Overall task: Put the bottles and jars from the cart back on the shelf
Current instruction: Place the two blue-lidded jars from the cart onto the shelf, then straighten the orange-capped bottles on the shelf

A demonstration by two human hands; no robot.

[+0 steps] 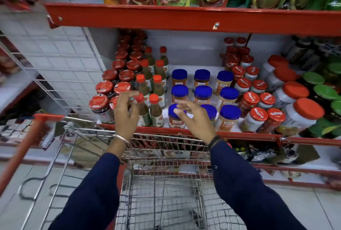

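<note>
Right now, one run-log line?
left hand: open at sauce bottle | right hand: open, empty | cart: no bottles seen

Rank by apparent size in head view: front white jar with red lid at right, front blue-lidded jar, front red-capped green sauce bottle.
1. White jar with red lid: largest.
2. Blue-lidded jar and red-capped green sauce bottle: similar, jar wider, bottle taller; not ranked.

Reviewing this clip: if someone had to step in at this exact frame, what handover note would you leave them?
Left hand: open, fingers by the cap of the front sauce bottle, no clear grip.
Right hand: open and empty, in front of the front-row blue-lidded jar.
Shelf: jars and bottles stand in rows.
Cart: the visible basket shows no bottles or jars.
Left: apparently only straightening; check the cart's hidden parts.
</note>
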